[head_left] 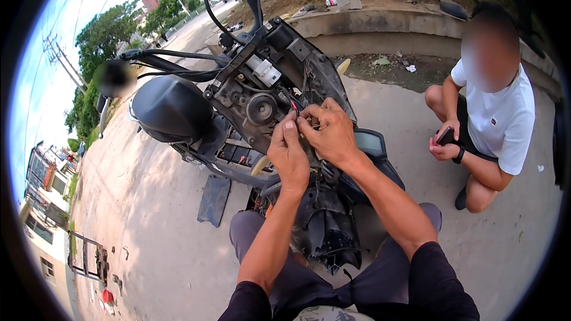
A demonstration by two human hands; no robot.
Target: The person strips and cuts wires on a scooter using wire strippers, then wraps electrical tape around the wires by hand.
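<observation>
My left hand and my right hand meet in front of the stripped front end of a scooter. Thumb and fingers of both are pinched together around a thin wire, and a short red stretch of the wire shows above the fingertips. The wire's end between the fingers is hidden. Just left of my hands sits a round black horn. Above it is a white plastic part with black cables around it.
A person in a white shirt squats at the right, holding a phone. The black seat is at left; a loose dark panel lies on the concrete. A low curb wall runs behind. A metal frame lies at lower left.
</observation>
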